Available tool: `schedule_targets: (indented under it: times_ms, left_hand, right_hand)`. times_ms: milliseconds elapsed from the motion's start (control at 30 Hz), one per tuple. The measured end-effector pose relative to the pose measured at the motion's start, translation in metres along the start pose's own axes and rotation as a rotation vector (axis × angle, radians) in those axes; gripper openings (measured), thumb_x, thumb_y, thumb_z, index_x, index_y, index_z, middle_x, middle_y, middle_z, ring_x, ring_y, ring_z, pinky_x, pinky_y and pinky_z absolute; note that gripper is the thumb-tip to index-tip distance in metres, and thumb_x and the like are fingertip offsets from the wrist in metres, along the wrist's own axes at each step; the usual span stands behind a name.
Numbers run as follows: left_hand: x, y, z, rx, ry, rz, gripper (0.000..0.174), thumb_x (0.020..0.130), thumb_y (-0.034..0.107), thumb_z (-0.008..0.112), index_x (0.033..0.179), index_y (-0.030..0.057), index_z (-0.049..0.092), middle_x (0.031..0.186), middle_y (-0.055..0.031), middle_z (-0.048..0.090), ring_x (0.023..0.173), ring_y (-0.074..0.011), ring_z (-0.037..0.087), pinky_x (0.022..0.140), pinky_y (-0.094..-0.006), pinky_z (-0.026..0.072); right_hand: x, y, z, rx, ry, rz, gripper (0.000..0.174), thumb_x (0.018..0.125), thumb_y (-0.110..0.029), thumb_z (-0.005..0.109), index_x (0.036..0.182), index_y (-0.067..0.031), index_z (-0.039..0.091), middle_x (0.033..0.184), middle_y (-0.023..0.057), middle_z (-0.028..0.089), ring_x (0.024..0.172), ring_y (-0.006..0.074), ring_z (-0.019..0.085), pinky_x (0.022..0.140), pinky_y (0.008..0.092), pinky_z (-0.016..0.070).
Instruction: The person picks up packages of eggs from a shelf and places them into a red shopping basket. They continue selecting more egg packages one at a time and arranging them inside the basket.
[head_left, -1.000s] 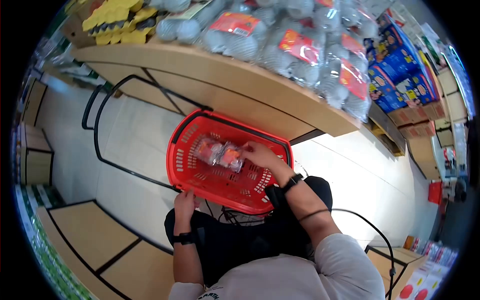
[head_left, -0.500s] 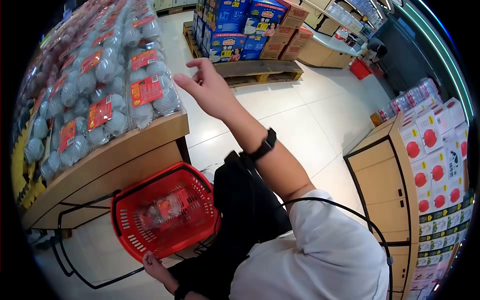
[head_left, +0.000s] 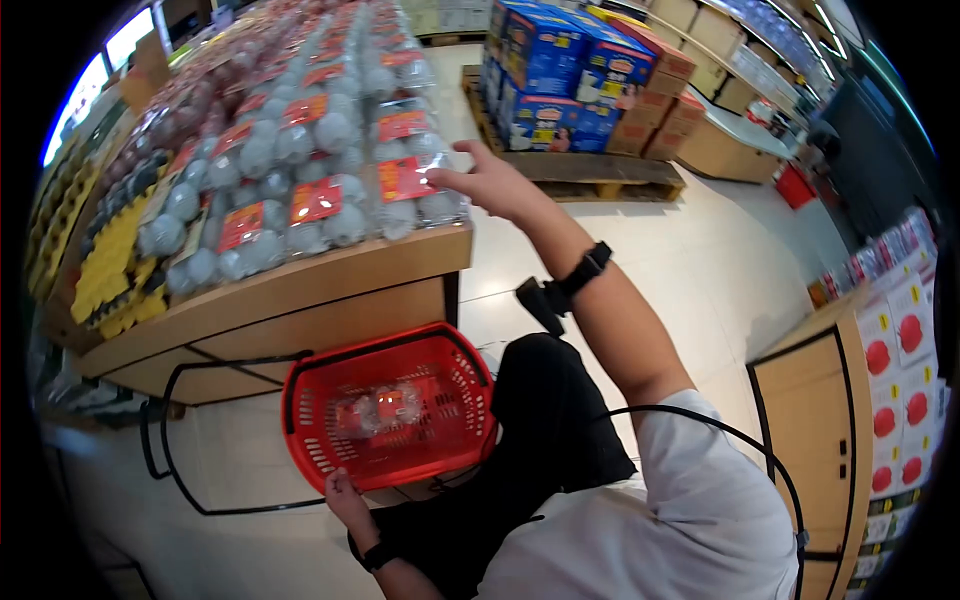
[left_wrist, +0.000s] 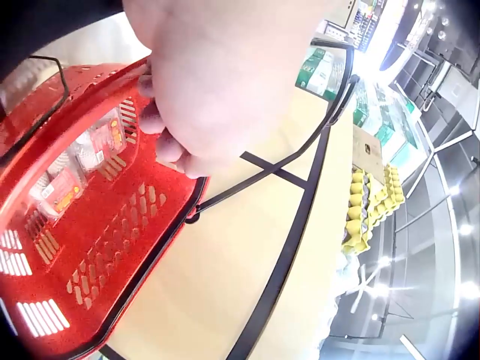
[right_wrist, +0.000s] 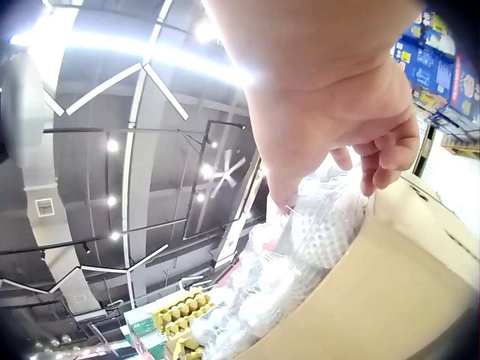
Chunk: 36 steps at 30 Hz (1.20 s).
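Note:
My right hand [head_left: 497, 187] reaches to the near right corner of the fruit display. In the right wrist view its thumb and loosely bent fingers lie on either side of a clear-wrapped pack of fruit in white foam nets [right_wrist: 322, 232]. That pack carries a red label [head_left: 405, 178] and still lies among the others. My left hand [head_left: 350, 500] grips the near rim of the red shopping basket [head_left: 465, 445], fingers curled over the edge in the left wrist view. Two wrapped packs with red labels [head_left: 398, 402] lie together on the basket floor.
Rows of similar packs [head_left: 315, 200] cover the wooden display stand [head_left: 370, 280], with yellow egg-tray-like holders [head_left: 118, 270] at its left. The basket's long black handle [head_left: 240, 510] extends left. Blue cartons [head_left: 545, 65] stand on a pallet [head_left: 600, 177] behind, and a cabinet [head_left: 805, 430] stands right.
My right hand has left the packs in the basket, swung up past the display's corner and come onto a pack there. The head view has turned right; my left hand stays at the basket rim.

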<state>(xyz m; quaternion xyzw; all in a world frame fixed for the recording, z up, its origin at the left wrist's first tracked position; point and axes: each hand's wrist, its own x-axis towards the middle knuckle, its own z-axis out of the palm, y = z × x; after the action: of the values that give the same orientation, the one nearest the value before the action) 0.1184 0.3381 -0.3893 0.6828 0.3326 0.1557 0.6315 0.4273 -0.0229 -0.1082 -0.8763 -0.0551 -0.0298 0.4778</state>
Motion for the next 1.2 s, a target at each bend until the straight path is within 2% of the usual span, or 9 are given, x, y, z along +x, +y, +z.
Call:
schedule_targets:
  times_ms: [100,200,300,467,667,767,933,1067,1200]
  left_hand:
    - [0.001,0.005,0.004,-0.04,-0.064,-0.025,0.018,0.088,0.022,0.056,0.084,0.0048,0.054,0.06,0.0022,0.044,0.051,-0.0055,0.039,0.045,-0.0194,0.0313]
    - [0.013,-0.031,-0.005,-0.052,-0.095,0.015,0.024,0.086,0.024,0.059,0.089,0.0008,0.056,0.076,-0.003,0.057,0.07,-0.0141,0.053,0.066,-0.0267,0.0445]
    - [0.006,-0.001,0.0,-0.039,-0.101,-0.087,0.018,0.088,0.021,0.057,0.086,0.003,0.055,0.065,0.0017,0.049,0.056,-0.0051,0.042,0.049,-0.0199,0.0335]
    - [-0.001,0.005,-0.001,-0.019,-0.101,-0.09,0.016,0.089,0.019,0.056,0.087,0.0026,0.055,0.061,0.0023,0.047,0.054,-0.0056,0.042,0.048,-0.0192,0.0331]
    - [0.006,0.002,0.005,-0.067,-0.084,-0.132,0.016,0.089,0.018,0.055,0.085,0.003,0.055,0.06,0.0021,0.048,0.051,-0.0045,0.043,0.047,-0.0182,0.0336]
    - [0.008,0.001,0.005,-0.07,-0.093,-0.136,0.016,0.089,0.02,0.055,0.085,0.0045,0.055,0.06,0.0025,0.048,0.05,-0.0044,0.043,0.046,-0.0176,0.0339]
    - [0.01,0.007,0.005,-0.037,-0.08,-0.161,0.017,0.089,0.022,0.054,0.084,0.0058,0.055,0.06,0.0025,0.048,0.05,-0.0045,0.043,0.045,-0.0177,0.0344]
    - [0.01,0.008,0.006,-0.056,-0.075,-0.162,0.015,0.089,0.02,0.055,0.085,0.005,0.054,0.058,0.0026,0.048,0.047,-0.0037,0.042,0.041,-0.0175,0.0314]
    - [0.01,0.009,0.005,-0.071,-0.078,-0.169,0.016,0.09,0.02,0.054,0.084,0.005,0.054,0.058,0.0025,0.048,0.048,-0.0038,0.042,0.041,-0.0175,0.0319]
  right_hand:
    - [0.0,0.001,0.0,0.058,0.028,0.081,0.086,0.064,-0.051,0.069,0.125,0.0028,0.041,0.094,0.0193,0.059,0.083,0.0248,0.058,0.07,0.0324,0.0467]
    - [0.002,0.005,0.0,0.144,-0.016,0.092,0.078,0.066,-0.049,0.068,0.123,-0.0001,0.045,0.075,0.0069,0.055,0.061,0.012,0.05,0.048,0.0248,0.0397]
    - [-0.008,-0.006,0.0,0.055,-0.019,0.087,0.071,0.07,-0.053,0.062,0.121,-0.0051,0.048,0.086,0.0065,0.055,0.063,0.0127,0.051,0.049,0.0238,0.0382]
    - [-0.005,0.007,0.005,0.012,-0.029,0.004,0.046,0.083,-0.052,0.048,0.116,-0.0204,0.054,0.093,-0.0026,0.05,0.067,0.0079,0.043,0.05,0.0196,0.0315]
    - [-0.007,-0.008,0.012,-0.076,0.019,-0.035,0.047,0.086,-0.049,0.047,0.12,-0.0164,0.052,0.074,-0.0024,0.047,0.062,0.0044,0.043,0.043,0.0187,0.029]
    - [-0.002,-0.008,0.006,-0.105,0.001,-0.034,0.065,0.082,-0.056,0.049,0.122,-0.0056,0.046,0.071,-0.0008,0.051,0.061,0.006,0.05,0.046,0.019,0.0318]
    - [-0.007,-0.006,0.004,0.341,-0.03,0.102,0.062,0.08,-0.051,0.056,0.122,-0.0065,0.047,0.07,-0.0007,0.05,0.057,0.0051,0.046,0.045,0.0188,0.0293]
    - [-0.004,-0.006,-0.003,0.391,-0.104,0.143,0.062,0.08,-0.051,0.057,0.121,-0.0056,0.048,0.071,0.0001,0.05,0.058,0.005,0.047,0.047,0.0186,0.0317]
    - [-0.001,-0.009,0.005,-0.042,0.037,-0.055,0.064,0.08,-0.052,0.055,0.12,-0.0024,0.048,0.075,0.0039,0.053,0.062,0.0085,0.05,0.053,0.0215,0.0376]
